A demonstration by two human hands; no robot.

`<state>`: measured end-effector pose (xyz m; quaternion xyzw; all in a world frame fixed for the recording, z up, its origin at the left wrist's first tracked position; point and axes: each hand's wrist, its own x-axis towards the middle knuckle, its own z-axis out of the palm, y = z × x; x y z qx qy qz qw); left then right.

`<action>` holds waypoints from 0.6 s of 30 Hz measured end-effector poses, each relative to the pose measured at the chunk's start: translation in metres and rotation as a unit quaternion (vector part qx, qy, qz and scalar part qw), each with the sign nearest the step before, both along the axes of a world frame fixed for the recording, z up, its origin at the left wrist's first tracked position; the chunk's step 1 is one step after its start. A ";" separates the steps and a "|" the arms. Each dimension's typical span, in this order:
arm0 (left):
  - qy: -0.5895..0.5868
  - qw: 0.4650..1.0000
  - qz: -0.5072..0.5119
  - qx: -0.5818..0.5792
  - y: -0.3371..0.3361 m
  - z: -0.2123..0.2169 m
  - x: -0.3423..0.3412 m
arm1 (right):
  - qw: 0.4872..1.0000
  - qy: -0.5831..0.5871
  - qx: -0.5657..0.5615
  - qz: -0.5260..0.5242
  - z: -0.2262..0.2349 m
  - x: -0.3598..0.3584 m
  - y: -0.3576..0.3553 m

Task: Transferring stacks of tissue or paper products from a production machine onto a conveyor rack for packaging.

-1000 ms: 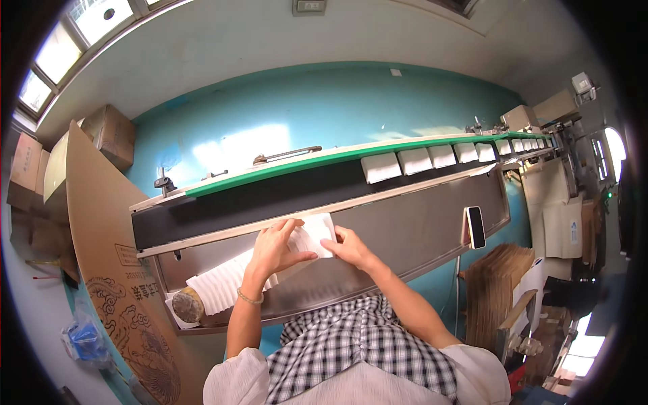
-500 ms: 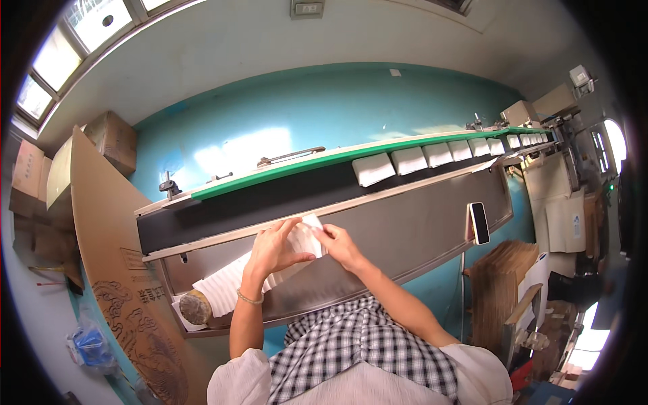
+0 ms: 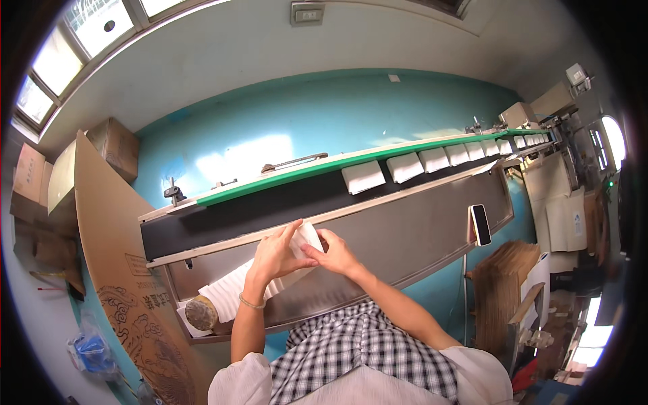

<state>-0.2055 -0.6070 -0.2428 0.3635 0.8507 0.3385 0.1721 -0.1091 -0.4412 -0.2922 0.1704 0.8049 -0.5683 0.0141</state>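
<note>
A folded white paper bundle (image 3: pixel 307 237) is between my two hands, tilted above the steel tray. My left hand (image 3: pixel 275 255) is curled round its left side, a beaded bracelet on the wrist. My right hand (image 3: pixel 334 254) grips its right edge, thumb in front. A row of similar white bundles (image 3: pixel 229 285) lies in the tray below and left, partly hidden by my left hand and forearm. At the row's left end stands a round, brownish weight-like block (image 3: pixel 200 313).
Beyond the steel tray (image 3: pixel 405 223), white bundles (image 3: pixel 363 177) stand spaced along a black conveyor belt (image 3: pixel 263 202) with a green rail (image 3: pixel 270 182). A phone (image 3: pixel 480 225) stands at the tray's right. A large cardboard sheet (image 3: pixel 128 270) rises on the left; stacked cardboard (image 3: pixel 503 290) stands right.
The bundles on the belt have shifted slightly to the left and nearer in view. My right thumb has moved inward across the bundle; both hands stay at about the same place.
</note>
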 end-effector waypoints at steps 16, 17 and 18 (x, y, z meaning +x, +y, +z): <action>0.021 1.000 0.011 0.013 -0.009 -0.001 -0.001 | 0.997 -0.063 -0.029 0.040 0.006 -0.015 0.006; 0.023 1.000 0.012 0.013 -0.010 -0.001 -0.001 | 0.991 -0.072 -0.112 0.004 0.001 -0.012 0.009; 0.004 1.000 0.011 -0.008 -0.011 0.000 -0.002 | 0.977 -0.081 -0.194 -0.032 -0.004 -0.008 0.011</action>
